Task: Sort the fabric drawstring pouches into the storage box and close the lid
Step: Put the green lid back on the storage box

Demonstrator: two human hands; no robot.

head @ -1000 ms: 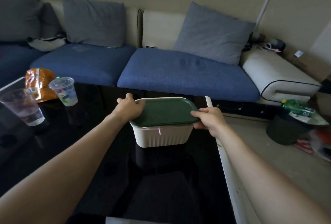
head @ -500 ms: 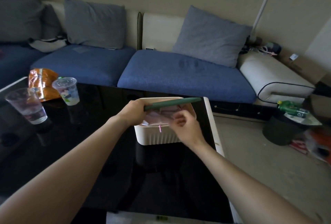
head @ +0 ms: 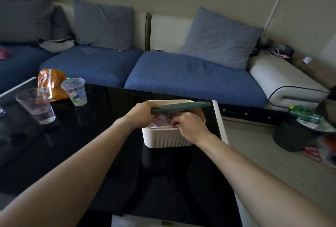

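One white box [head: 168,138] stands at the tabletop's [head: 91,154] far right corner. The left hand [head: 143,115] grips one green lid [head: 181,106] by its left end, held raised above the box. The right hand [head: 189,126], fingers curled, reaches over the near rim onto the pink pouches [head: 161,120] inside; their count is unclear. Two clear cups [head: 37,106] [head: 74,91] and one orange bag [head: 51,83] sit near the far left edge.

One head-worn wide view looks forward and down; both forearms reach in from below; the glossy black table [head: 76,154] lies near; the blue-cushioned sofa [head: 190,79] lies beyond the fingertips.
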